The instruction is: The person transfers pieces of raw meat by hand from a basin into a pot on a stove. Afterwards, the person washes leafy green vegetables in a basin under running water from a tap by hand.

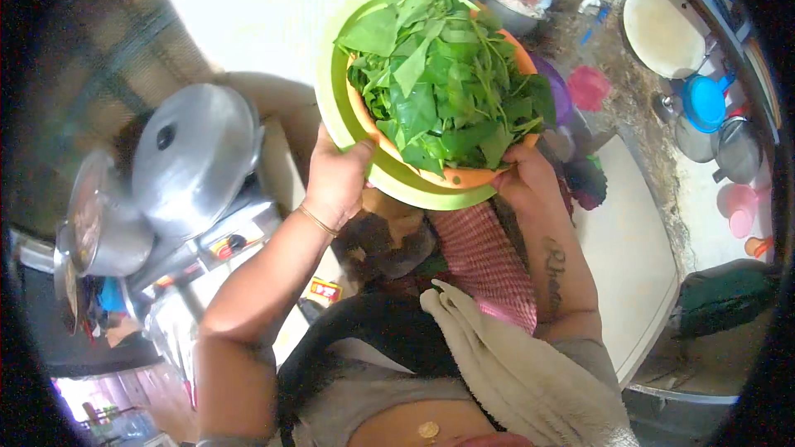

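Observation:
A heap of green leaves with stems (441, 81) fills an orange plastic basin (456, 175), which sits inside a wider lime-green basin (407, 189). Gripping the lime-green basin's near left rim is my left hand (341, 171), its thumb over the edge. My right hand (525, 174) holds the near right side of the basins, with its fingertips at the orange rim beside the leaves. Some of the fingers of both hands are hidden below the rims.
To the left, a large lidded aluminium pot (192, 158) stands on a gas stove (239, 239), near another metal pot (118, 223). At the right are a white board-like surface (621, 248), a blue plastic dipper (704, 103), a pink cup (741, 220) and a round pale lid (663, 31).

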The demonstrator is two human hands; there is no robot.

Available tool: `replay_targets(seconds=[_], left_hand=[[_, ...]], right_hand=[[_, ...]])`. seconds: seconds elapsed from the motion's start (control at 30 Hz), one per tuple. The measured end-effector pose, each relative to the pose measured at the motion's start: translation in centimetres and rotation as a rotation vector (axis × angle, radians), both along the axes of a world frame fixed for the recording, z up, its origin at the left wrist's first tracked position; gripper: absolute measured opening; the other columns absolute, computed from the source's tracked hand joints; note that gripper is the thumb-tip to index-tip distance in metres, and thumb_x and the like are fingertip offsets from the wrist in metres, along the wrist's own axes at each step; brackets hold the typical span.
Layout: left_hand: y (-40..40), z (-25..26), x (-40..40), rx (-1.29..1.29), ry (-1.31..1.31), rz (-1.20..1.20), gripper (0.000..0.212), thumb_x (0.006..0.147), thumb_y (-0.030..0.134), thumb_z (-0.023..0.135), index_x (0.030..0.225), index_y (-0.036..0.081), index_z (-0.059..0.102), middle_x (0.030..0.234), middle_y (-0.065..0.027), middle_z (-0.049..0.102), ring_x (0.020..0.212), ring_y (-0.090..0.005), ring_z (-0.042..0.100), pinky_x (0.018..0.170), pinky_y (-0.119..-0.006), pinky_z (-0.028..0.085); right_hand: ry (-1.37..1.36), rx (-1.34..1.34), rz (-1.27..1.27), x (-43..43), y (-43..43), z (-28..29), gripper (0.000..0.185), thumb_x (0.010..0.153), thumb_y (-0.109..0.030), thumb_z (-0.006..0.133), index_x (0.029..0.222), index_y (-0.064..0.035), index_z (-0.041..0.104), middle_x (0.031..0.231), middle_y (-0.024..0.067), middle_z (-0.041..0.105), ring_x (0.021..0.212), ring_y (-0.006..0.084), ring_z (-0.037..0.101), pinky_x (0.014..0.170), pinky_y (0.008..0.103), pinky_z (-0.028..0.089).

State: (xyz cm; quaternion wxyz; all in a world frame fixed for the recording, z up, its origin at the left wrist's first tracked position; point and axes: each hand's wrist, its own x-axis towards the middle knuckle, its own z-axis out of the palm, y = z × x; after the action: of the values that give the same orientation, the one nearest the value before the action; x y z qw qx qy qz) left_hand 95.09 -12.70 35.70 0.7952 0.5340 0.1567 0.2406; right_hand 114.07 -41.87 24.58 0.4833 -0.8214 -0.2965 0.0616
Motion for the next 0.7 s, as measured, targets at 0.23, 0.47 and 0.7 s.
replay_targets(seconds=[0.23, 0.47, 0.7], left_hand=[[1.7, -1.5, -8.6, -0.173, 0.054, 0.085, 0.057, 0.084, -0.012, 0.052, 0.136, 0.008, 0.042, 0.117, -0.0110, 0.058, 0.101, -0.0239, 0.061, 0.077, -0.034, 0.057], [1.2, -4.9, -17.6, -0.120, 0.060, 0.168, 0.067, 0.076, -0.016, 0.049, 0.138, 0.008, 0.042, 0.119, -0.0069, 0.057, 0.101, -0.0195, 0.060, 0.082, -0.031, 0.052], [-2.6, -8.7, -23.4, -0.095, 0.236, 0.332, 0.058, 0.079, -0.012, 0.057, 0.133, 0.006, 0.046, 0.113, -0.0062, 0.060, 0.099, -0.0191, 0.060, 0.085, -0.032, 0.051]], right_hand=[[0.644, 0.682, -0.092, -9.2, 8.5, 2.2, 0.053, 0.079, 0.007, 0.045, 0.130, -0.0044, 0.042, 0.113, 0.0141, 0.057, 0.092, 0.0305, 0.063, 0.070, 0.0450, 0.057], [-0.034, -0.432, 0.133, -12.8, 5.2, -6.6, 0.051, 0.079, 0.006, 0.052, 0.129, -0.0060, 0.047, 0.110, 0.0119, 0.059, 0.092, 0.0256, 0.065, 0.065, 0.0398, 0.056], [0.013, -0.374, 0.425, -16.1, 4.4, -6.9, 0.050, 0.082, 0.009, 0.052, 0.129, -0.0064, 0.050, 0.117, 0.0111, 0.062, 0.100, 0.0259, 0.065, 0.078, 0.0435, 0.057]])
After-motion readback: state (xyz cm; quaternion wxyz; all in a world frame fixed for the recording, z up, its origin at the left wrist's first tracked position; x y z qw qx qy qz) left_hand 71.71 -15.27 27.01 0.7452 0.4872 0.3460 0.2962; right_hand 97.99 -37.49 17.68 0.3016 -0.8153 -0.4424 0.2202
